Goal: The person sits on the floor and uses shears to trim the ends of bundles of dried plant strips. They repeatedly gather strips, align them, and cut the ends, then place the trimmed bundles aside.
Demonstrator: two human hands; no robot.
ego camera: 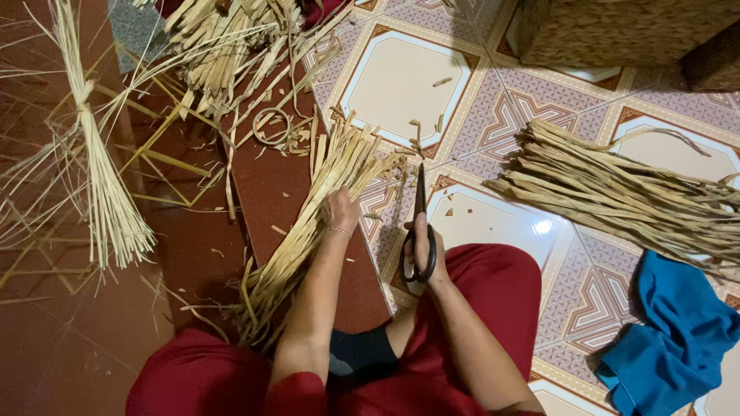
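Left hand (340, 211) grips straw bundle (308, 239), right hand (422, 254) holds scissors (419, 231).
Bundle lies on floor between knees; left fingers wrapped around it, right fingers through black handles, blades shut, pointing away. Second bundle (617, 192) and blue cloth (678, 331) well right.

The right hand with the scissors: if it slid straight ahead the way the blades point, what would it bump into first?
Probably the frayed tips of the straw bundle held by the left hand. The right hand points the scissors up the picture, and those tips and loose clippings lie just past the blade tip. Depth is hard to judge.
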